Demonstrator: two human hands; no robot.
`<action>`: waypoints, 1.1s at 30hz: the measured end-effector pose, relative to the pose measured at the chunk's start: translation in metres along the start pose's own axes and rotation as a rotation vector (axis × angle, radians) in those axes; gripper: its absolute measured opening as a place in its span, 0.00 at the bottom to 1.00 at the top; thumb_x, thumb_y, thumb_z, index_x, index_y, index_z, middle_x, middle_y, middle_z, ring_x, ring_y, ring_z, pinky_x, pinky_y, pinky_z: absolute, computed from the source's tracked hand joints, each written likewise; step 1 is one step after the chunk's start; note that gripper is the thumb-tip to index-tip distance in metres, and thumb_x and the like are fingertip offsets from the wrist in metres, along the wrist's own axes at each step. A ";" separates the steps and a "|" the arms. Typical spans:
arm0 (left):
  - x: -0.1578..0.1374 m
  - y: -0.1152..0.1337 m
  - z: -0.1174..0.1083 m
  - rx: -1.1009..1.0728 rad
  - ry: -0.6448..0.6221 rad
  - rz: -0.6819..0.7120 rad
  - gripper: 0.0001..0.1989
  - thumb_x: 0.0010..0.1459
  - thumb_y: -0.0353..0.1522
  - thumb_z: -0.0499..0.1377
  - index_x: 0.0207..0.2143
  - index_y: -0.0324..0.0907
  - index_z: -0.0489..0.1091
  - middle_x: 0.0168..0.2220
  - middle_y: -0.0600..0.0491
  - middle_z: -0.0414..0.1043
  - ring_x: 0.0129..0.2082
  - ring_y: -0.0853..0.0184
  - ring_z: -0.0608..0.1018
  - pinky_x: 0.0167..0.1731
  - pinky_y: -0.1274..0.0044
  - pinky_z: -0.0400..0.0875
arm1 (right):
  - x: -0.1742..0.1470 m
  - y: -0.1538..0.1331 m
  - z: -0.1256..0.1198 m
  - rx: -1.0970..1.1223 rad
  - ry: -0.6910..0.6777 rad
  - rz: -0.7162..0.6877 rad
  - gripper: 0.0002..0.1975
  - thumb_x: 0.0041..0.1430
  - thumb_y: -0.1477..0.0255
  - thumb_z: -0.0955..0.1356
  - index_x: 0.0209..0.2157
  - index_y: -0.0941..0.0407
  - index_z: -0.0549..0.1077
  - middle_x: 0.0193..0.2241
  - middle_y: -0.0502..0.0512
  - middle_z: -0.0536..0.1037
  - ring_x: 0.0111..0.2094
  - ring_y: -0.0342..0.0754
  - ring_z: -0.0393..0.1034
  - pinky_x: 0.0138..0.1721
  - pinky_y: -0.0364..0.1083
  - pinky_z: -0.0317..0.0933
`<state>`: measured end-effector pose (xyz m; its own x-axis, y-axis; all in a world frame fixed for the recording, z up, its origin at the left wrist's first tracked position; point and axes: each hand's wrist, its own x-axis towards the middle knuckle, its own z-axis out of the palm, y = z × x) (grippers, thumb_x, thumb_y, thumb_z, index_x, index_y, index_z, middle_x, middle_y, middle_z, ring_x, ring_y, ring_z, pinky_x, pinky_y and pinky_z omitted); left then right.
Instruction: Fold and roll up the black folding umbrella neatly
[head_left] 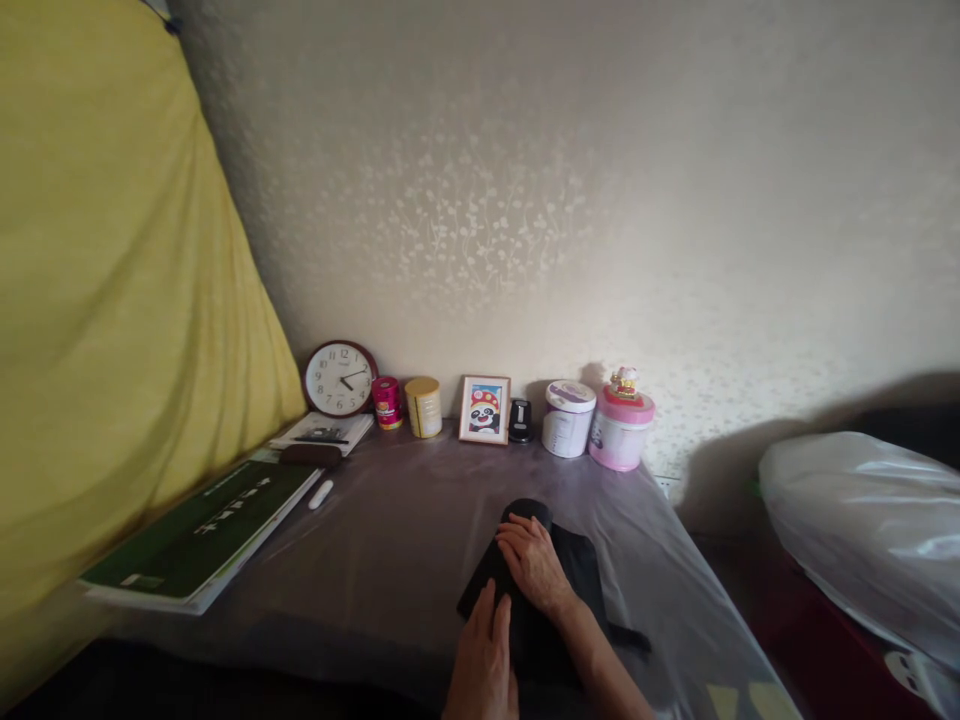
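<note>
A black, soft-looking fabric item [581,565] with a rounded top part and a strap-like end [628,638] lies near the front of the table. Its exact kind is hard to make out. My right hand [534,565] rests flat on the rounded part, fingers stretched out together. At the item's lower left edge is my left hand [484,650], fingers extended and thumb side partly hidden. Whether the left fingertips press on the fabric cannot be told. Neither hand is wrapped around anything.
Along the wall stand a clock [341,378], a pink can [387,403], a yellow-lidded can [424,408], a panda picture frame [484,410] and two tubs [568,420]. A green book [202,530] and white stick-like object [321,494] lie left. The table's right edge [720,585] slants nearby.
</note>
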<state>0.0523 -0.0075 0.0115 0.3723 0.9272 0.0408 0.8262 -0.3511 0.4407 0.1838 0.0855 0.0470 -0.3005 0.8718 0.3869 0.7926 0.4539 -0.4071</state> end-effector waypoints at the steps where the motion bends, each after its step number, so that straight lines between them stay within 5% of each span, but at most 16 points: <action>1: 0.000 0.000 0.000 -0.020 -0.004 -0.015 0.39 0.42 0.19 0.49 0.61 0.30 0.48 0.64 0.38 0.38 0.63 0.59 0.48 0.60 0.69 0.49 | 0.005 0.003 0.001 -0.011 -0.001 0.007 0.13 0.63 0.73 0.59 0.39 0.53 0.75 0.45 0.50 0.75 0.55 0.47 0.59 0.59 0.53 0.41; 13: 0.001 0.035 -0.048 -0.050 -0.211 -0.229 0.41 0.44 0.16 0.46 0.62 0.31 0.34 0.64 0.41 0.38 0.63 0.64 0.48 0.60 0.75 0.46 | 0.041 0.037 0.009 -0.139 0.012 0.137 0.15 0.63 0.72 0.57 0.38 0.52 0.75 0.45 0.50 0.75 0.52 0.46 0.62 0.55 0.48 0.48; 18: -0.001 0.029 -0.035 -0.050 -0.153 -0.215 0.41 0.43 0.16 0.45 0.62 0.32 0.36 0.64 0.41 0.39 0.63 0.64 0.49 0.60 0.74 0.48 | 0.038 0.045 0.006 -0.160 0.084 0.236 0.16 0.62 0.71 0.57 0.47 0.58 0.70 0.47 0.58 0.72 0.49 0.49 0.65 0.52 0.48 0.54; 27: -0.004 -0.001 0.003 -0.131 0.060 -0.016 0.42 0.46 0.20 0.47 0.63 0.33 0.34 0.64 0.41 0.41 0.62 0.60 0.51 0.59 0.69 0.52 | -0.041 0.081 -0.030 -0.185 0.322 0.501 0.16 0.57 0.69 0.59 0.44 0.61 0.67 0.44 0.65 0.72 0.49 0.55 0.66 0.51 0.51 0.56; 33: -0.005 0.000 0.005 -0.126 0.097 0.007 0.41 0.47 0.20 0.48 0.63 0.31 0.35 0.63 0.40 0.42 0.62 0.60 0.51 0.60 0.69 0.52 | -0.085 0.080 -0.038 0.075 0.284 0.758 0.24 0.54 0.58 0.56 0.42 0.61 0.67 0.37 0.64 0.74 0.39 0.55 0.71 0.42 0.49 0.61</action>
<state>0.0526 -0.0123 0.0069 0.3301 0.9353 0.1274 0.7620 -0.3437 0.5488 0.2927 0.0407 0.0128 0.4583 0.8714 0.1749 0.6859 -0.2216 -0.6932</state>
